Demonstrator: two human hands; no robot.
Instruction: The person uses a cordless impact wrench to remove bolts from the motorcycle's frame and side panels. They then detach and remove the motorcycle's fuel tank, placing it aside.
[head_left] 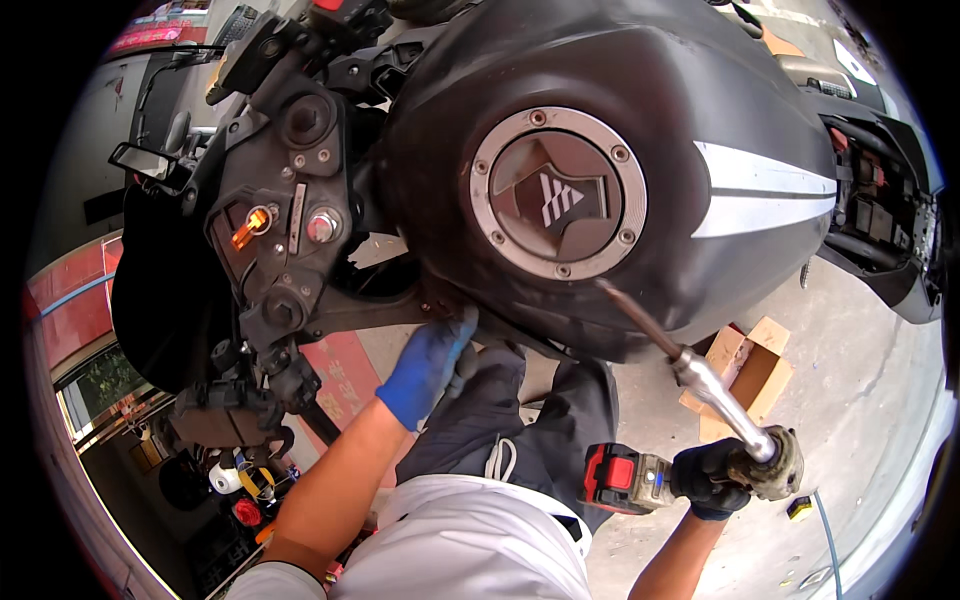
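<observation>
My left hand (428, 370), in a blue glove, is at the lower edge of the black motorcycle tank (445, 200), beside the frame (380, 308). Its fingers are curled; what they hold, if anything, is hidden. My right hand (705, 480), in a dark glove, grips a cordless power driver (625, 478) with a red battery. A silver extension (720, 397) and long dark bit (637, 318) reach from it over the tank's side, pointing toward the round filler cap (558, 207); I cannot tell whether the tip touches.
Handlebar clamps (300, 125) and an orange-headed key (247, 230) sit left of the tank, a mirror (140, 160) farther out. An exposed tail section (880, 210) is at right. An open cardboard box (765, 375) and blue hose (830, 545) lie on the floor (860, 380).
</observation>
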